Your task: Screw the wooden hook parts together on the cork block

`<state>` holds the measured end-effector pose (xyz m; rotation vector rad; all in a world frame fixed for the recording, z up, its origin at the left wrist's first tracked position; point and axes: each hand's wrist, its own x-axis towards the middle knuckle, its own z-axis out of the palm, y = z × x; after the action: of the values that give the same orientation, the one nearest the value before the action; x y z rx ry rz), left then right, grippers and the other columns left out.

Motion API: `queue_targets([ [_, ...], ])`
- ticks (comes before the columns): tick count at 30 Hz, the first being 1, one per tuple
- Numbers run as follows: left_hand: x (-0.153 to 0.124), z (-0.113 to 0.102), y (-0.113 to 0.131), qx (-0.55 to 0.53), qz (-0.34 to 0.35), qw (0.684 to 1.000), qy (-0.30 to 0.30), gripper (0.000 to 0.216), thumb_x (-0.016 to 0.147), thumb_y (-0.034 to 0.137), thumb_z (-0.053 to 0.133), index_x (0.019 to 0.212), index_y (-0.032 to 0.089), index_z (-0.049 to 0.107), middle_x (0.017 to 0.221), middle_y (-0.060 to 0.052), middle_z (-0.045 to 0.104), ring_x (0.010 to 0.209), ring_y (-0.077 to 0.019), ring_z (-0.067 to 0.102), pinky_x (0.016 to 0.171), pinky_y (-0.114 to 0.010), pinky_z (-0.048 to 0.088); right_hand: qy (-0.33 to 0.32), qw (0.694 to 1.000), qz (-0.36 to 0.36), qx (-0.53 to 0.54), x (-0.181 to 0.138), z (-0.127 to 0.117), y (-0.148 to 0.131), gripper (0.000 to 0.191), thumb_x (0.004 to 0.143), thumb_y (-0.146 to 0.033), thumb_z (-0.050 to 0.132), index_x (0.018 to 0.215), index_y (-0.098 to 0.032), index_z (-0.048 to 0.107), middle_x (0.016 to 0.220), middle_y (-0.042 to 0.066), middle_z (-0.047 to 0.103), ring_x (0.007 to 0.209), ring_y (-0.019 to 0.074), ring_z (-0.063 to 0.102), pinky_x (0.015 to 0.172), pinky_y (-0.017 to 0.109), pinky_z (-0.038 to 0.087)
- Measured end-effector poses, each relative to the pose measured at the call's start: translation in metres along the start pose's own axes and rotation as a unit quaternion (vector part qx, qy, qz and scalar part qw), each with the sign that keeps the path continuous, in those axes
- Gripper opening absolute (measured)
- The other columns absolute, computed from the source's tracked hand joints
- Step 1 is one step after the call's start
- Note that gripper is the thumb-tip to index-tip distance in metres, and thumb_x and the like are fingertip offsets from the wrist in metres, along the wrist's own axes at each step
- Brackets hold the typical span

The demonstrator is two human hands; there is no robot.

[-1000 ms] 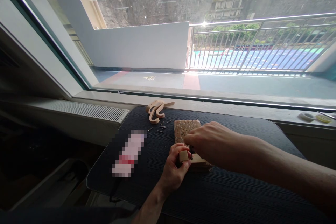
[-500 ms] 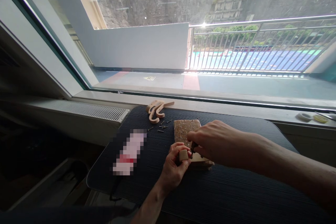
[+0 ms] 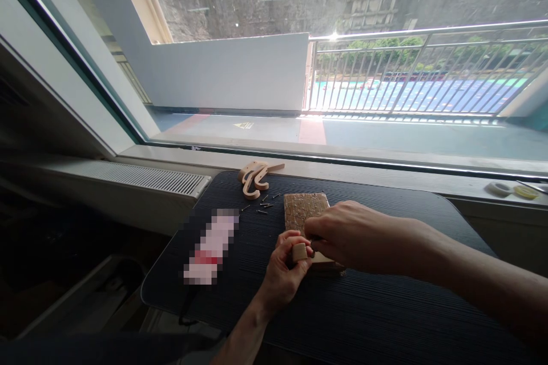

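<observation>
My left hand [image 3: 286,265] is closed around the blunt end of a pale wooden hook [image 3: 299,252], which lies over the near part of a rough brown board [image 3: 305,208]. My right hand [image 3: 338,234] is closed just beside it, with its fingertips low over the wood. Those fingers almost wholly cover a small dark tool, which looks like a short screwdriver. More pale wooden hooks [image 3: 256,177] lie in a pile at the far side of the table. Several loose screws [image 3: 265,205] are scattered between the pile and the board.
The black table [image 3: 385,308] stands against a window sill [image 3: 363,178]. A blurred pink and red item [image 3: 212,245] lies at the table's left. Rolls of tape [image 3: 499,189] sit on the sill at the right. A white radiator [image 3: 149,177] is at the left.
My right hand has turned and tilted at the wrist, so the dark tool that showed before is now mostly covered. My left hand stays in place on the wooden hook.
</observation>
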<state>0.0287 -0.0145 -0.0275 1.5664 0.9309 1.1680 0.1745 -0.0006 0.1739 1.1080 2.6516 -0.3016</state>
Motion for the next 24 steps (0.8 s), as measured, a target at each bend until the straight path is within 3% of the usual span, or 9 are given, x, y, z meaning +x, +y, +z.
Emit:
queue_targets([
  [7,0.000,0.002,-0.001,-0.003,-0.010,1.000,0.015,0.024,0.074,0.013,0.063,0.098,0.020,0.062,0.117,-0.007,0.052,0.116,-0.0217,0.049,0.099,-0.036,0.043,0.017,0.999,0.026,-0.007,-0.001,0.001,-0.003,0.018,0.088,-0.022,0.044,0.086,-0.017,0.062,0.072,0.005,0.067,0.064,0.0181,0.062,0.051,0.028,0.028],
  [10,0.000,0.001,0.004,-0.006,-0.010,1.000,0.010,0.020,0.075,0.015,0.062,0.094,0.019,0.063,0.111,-0.007,0.055,0.114,-0.0220,0.050,0.098,-0.036,0.044,0.000,0.999,0.027,-0.023,-0.003,-0.006,-0.008,0.014,0.082,-0.015,0.051,0.090,-0.018,0.062,0.078,0.005,0.068,0.071,0.0207,0.064,0.052,0.029,0.029],
  [15,0.001,0.001,0.008,-0.003,-0.024,1.000,0.004,0.018,0.075,0.016,0.062,0.093,0.019,0.062,0.106,-0.007,0.059,0.115,-0.0228,0.049,0.095,-0.035,0.045,-0.049,0.998,0.033,-0.018,-0.003,-0.010,-0.016,0.026,0.078,-0.004,0.051,0.092,-0.020,0.065,0.084,0.006,0.069,0.080,0.0213,0.065,0.057,0.028,0.033],
  [19,0.000,0.000,0.005,0.006,-0.018,1.000,-0.001,0.020,0.076,0.014,0.061,0.095,0.020,0.062,0.109,-0.007,0.060,0.116,-0.0223,0.049,0.097,-0.036,0.043,-0.049,0.998,0.038,-0.009,-0.001,-0.006,-0.014,0.024,0.080,-0.005,0.051,0.091,-0.019,0.066,0.086,0.006,0.070,0.085,0.0212,0.065,0.059,0.027,0.035],
  [24,0.000,0.000,0.003,0.005,-0.003,1.000,0.003,0.024,0.075,0.010,0.061,0.097,0.020,0.062,0.114,-0.007,0.057,0.117,-0.0229,0.049,0.099,-0.037,0.042,-0.047,0.997,0.042,-0.032,0.001,-0.003,-0.009,0.015,0.082,-0.011,0.051,0.085,-0.016,0.065,0.079,0.006,0.070,0.076,0.0207,0.065,0.053,0.029,0.030],
])
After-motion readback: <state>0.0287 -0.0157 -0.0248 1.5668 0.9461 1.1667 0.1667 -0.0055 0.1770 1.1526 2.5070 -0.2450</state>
